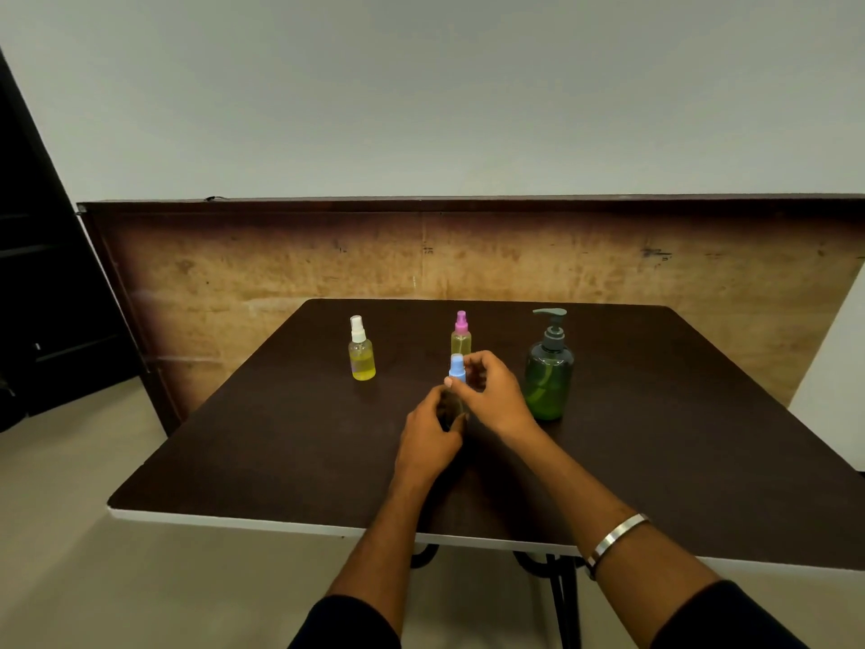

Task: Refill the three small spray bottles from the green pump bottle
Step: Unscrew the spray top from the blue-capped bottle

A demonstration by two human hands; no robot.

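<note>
On the dark table, a small spray bottle with a blue top stands near the middle. My left hand grips its body from the left, hiding most of it. My right hand pinches the blue top with thumb and fingers. Behind it stands a spray bottle with a pink top, holding pale yellow liquid. Further left is a spray bottle with a white top, with yellow liquid in it. The green pump bottle stands upright just right of my right hand, its grey pump on.
A brown wooden board stands upright behind the table's far edge. The table's white front edge runs close to me. A dark shelf is at the far left, and bare floor lies left of the table.
</note>
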